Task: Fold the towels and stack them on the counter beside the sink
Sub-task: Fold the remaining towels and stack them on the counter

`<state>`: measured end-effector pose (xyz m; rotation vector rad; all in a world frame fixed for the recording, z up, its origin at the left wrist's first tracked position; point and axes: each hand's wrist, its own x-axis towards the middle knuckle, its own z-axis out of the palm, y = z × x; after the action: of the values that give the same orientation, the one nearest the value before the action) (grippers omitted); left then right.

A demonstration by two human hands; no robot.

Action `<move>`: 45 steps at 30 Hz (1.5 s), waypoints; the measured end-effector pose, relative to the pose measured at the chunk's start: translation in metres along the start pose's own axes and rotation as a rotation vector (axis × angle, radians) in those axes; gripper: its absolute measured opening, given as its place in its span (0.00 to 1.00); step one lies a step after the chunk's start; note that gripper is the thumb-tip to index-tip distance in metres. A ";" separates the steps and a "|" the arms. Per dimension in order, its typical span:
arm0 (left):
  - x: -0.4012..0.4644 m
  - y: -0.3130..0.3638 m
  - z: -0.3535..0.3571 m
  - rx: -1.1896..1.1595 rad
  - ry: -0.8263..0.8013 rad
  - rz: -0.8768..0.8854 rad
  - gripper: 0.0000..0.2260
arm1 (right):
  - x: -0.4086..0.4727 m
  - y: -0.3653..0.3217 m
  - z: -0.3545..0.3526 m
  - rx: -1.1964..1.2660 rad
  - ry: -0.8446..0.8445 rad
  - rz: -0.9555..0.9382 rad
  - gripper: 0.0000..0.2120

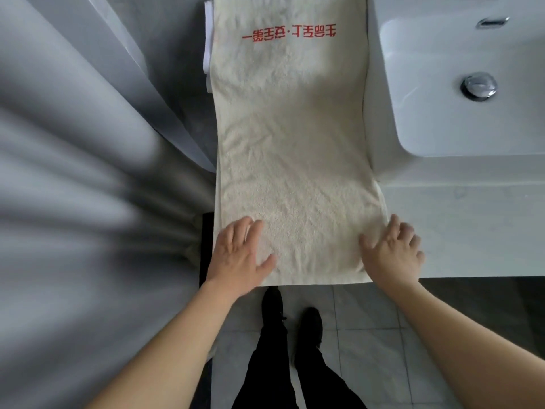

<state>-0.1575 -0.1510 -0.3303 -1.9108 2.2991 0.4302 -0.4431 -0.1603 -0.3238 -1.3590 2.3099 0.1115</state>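
A beige towel [292, 137] with red lettering near its far end lies spread lengthwise on the white counter [460, 231], left of the sink [460, 84]. My left hand [240, 255] rests flat on the towel's near left corner, fingers straight. My right hand [393, 250] lies on the near right corner, its thumb on the cloth and its fingers loosely bent at the towel's edge. A white towel [208, 39] peeks out from under the beige one at the far left.
A grey curtain [76, 172] hangs along the left side. The sink has a chrome drain plug [479, 85] and a faucet [492, 22] at the far right. Below the counter edge lie grey floor tiles [368, 335] and my dark shoes [272, 302].
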 end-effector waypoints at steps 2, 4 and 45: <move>-0.028 0.009 0.006 0.064 -0.137 0.114 0.31 | -0.011 -0.001 -0.004 0.088 -0.062 0.177 0.33; -0.043 0.010 0.012 0.117 -0.182 0.072 0.27 | -0.013 -0.003 -0.011 0.153 -0.196 0.275 0.30; 0.163 -0.060 -0.199 -1.513 0.275 -0.521 0.05 | 0.133 -0.159 -0.187 0.377 0.303 -0.212 0.18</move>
<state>-0.1131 -0.3729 -0.1934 -3.0412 1.3041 2.3605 -0.4268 -0.4033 -0.1877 -1.4836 2.2465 -0.6039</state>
